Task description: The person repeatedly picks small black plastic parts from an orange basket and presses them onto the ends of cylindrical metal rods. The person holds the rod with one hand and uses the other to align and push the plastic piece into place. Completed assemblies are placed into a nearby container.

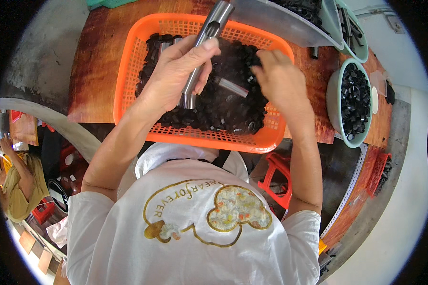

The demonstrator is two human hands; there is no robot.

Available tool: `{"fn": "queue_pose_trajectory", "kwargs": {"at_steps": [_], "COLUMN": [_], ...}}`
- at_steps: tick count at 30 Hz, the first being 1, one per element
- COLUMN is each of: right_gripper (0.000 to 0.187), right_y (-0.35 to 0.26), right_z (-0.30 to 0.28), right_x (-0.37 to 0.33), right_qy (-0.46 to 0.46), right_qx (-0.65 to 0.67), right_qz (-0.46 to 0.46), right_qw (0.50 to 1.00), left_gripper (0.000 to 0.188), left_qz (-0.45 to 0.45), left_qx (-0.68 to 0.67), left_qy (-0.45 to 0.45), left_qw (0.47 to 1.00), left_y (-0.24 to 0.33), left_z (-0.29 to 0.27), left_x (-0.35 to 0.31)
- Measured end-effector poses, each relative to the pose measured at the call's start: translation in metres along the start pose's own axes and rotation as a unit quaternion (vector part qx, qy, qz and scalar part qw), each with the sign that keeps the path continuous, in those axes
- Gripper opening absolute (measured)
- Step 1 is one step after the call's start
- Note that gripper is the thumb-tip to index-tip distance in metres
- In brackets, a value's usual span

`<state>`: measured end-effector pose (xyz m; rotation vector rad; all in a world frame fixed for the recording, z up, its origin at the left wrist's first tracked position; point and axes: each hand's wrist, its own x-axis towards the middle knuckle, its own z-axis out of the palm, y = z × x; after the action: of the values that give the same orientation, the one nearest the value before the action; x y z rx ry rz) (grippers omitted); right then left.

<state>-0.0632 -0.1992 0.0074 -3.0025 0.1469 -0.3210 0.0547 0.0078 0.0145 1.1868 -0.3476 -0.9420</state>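
Left grip [176, 71] holds a metal tube [202, 50] — tilted over the orange basket [128, 71]. Right grip [278, 78] reaches into the black parts [223, 111] — closure not visible.

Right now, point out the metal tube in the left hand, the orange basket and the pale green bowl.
metal tube [209, 35], head view, upper shaft above the thumb.
orange basket [123, 80], head view, left wall.
pale green bowl [332, 97], head view, left rim.

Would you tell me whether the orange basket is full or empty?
Partly full: black pieces cover the orange basket floor, below its rim.
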Motion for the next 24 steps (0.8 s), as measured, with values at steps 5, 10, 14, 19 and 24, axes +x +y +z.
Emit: {"fn": "queue_pose_trajectory", "kwargs": {"at_steps": [5,10,14,19,24], "right_gripper": [0.032,0.018,0.014,0.013,0.011], "right_y": [-0.013,-0.011,-0.011,-0.007,-0.001], "right_z": [0.011,0.012,0.014,0.016,0.015], "right_x": [0.004,0.003,0.001,0.001,-0.003], "right_qy": [-0.099,-0.038,-0.010,0.099,0.141], "right_qx": [-0.026,0.042,0.079,0.156,0.253], "right_qz": [0.037,0.030,0.033,0.053,0.101], "right_qw": [0.994,0.998,0.996,0.981,0.952], "left_gripper": [0.039,0.028,0.022,0.023,0.031], "left_qz": [0.062,0.065,0.048,0.042,0.043], "left_qx": [0.009,-0.031,-0.037,-0.024,-0.017], "left_qy": [0.013,0.003,0.022,0.011,0.005], "left_qw": [0.998,0.997,0.998,0.999,0.999], "left_y": [0.000,0.000,-0.001,-0.002,-0.002], "left_z": [0.005,0.005,0.002,0.000,0.001], "left_x": [-0.002,0.000,0.003,0.002,0.001]}}
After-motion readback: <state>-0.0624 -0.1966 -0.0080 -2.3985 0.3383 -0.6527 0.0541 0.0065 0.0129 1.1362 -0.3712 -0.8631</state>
